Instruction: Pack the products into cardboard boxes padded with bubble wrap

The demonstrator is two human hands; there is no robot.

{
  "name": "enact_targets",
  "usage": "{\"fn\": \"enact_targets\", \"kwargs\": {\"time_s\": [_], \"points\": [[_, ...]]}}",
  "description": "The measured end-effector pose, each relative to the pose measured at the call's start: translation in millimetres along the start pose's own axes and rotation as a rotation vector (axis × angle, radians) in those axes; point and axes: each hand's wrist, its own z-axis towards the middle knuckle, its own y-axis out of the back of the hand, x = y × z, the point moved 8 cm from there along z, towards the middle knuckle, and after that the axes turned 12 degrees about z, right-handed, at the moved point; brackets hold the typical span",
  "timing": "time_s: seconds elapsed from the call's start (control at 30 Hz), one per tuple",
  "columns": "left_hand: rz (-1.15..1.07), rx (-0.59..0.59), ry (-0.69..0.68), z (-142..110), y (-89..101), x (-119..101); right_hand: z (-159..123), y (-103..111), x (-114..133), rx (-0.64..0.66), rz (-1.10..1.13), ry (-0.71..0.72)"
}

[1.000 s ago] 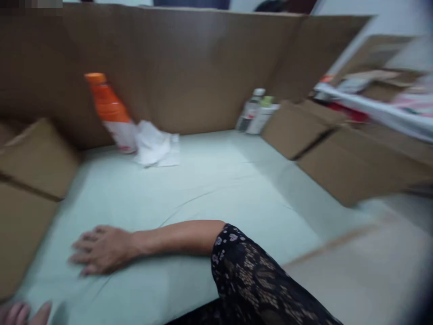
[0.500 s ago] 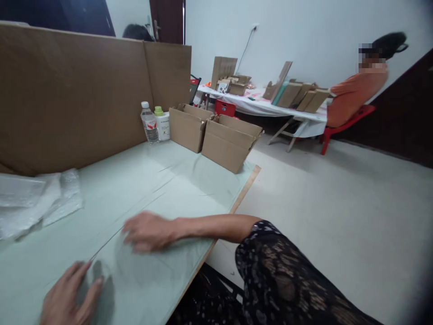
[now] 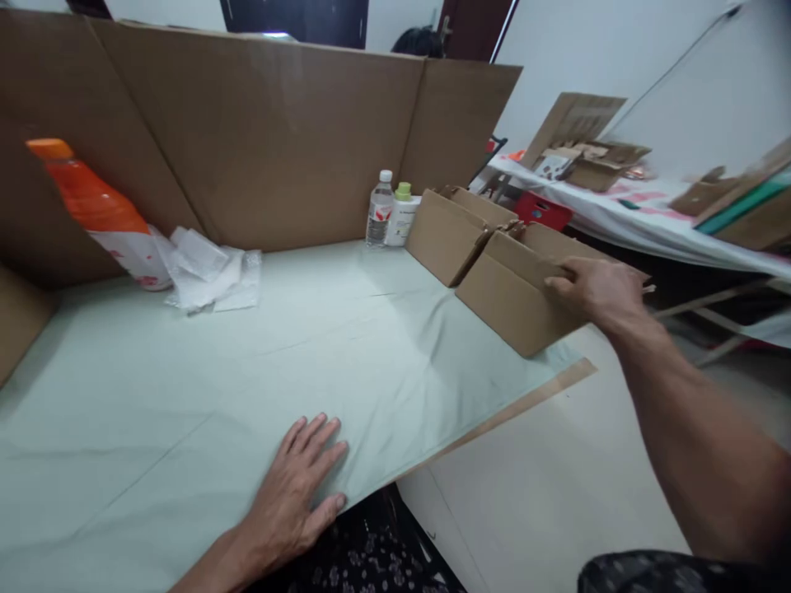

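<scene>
My right hand (image 3: pixel 602 288) is at the upper right edge of the nearer open cardboard box (image 3: pixel 516 296). The thumb lies against the box's front side, and the fingers curl over the rim, partly hidden. My left hand (image 3: pixel 302 478) rests flat on the pale green cloth (image 3: pixel 203 461) near the table's front edge, fingers spread and holding nothing. A second open cardboard box (image 3: pixel 442 239) stands just behind and left of the first one.
A water bottle (image 3: pixel 380 210) and a white bottle with a green cap (image 3: pixel 403 216) stand left of the boxes. An orange bottle (image 3: pixel 114 218) leans near plastic bags (image 3: pixel 216 272). Cardboard panels (image 3: pixel 278 148) wall the back. Another table (image 3: pixel 655 210) stands at right.
The view has swung left. My right hand has moved from the cloth to the nearer box's rim. My left hand still lies on the cloth, now nearer the front edge with fingers spread.
</scene>
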Motion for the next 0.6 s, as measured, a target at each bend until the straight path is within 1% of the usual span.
{"fn": "enact_targets", "kwargs": {"time_s": [0.1, 0.13, 0.2, 0.27, 0.3, 0.37, 0.43, 0.5, 0.53, 0.57, 0.6], "points": [[-0.134, 0.02, 0.049, -6, 4.7, 3, -32, 9, 10, 0.016, -0.037, 0.076], [-0.189, 0.021, 0.072, -8, 7.3, 7, -45, 13, 18, 0.024, -0.044, 0.136], [-0.313, 0.01, 0.145, -13, 13.8, 17, -76, 20, 45, 0.035, -0.011, 0.326], [-0.44, -0.025, 0.265, -19, 21.9, 34, -111, 28, 86, 0.043, 0.106, 0.556], [-0.496, -0.052, 0.349, -23, 25.8, 45, -128, 30, 110, 0.053, 0.182, 0.659], [-0.58, -0.128, 0.549, -35, 33.1, 70, -159, 29, 163, 0.098, 0.308, 0.81], [-0.624, -0.226, 0.741, -49, 40.3, 93, -183, 20, 218, 0.185, 0.388, 0.891], [-0.654, -0.324, 0.861, -63, 47.7, 111, -207, 11, 271, 0.311, 0.477, 1.0], [-0.668, -0.365, 0.893, -70, 51.1, 117, -217, 9, 291, 0.362, 0.538, 1.052], [-0.677, -0.393, 0.917, -77, 53.9, 123, -224, 10, 306, 0.391, 0.602, 1.081], [-0.678, -0.409, 0.939, -84, 56.0, 127, -226, 12, 314, 0.394, 0.669, 1.08]]}}
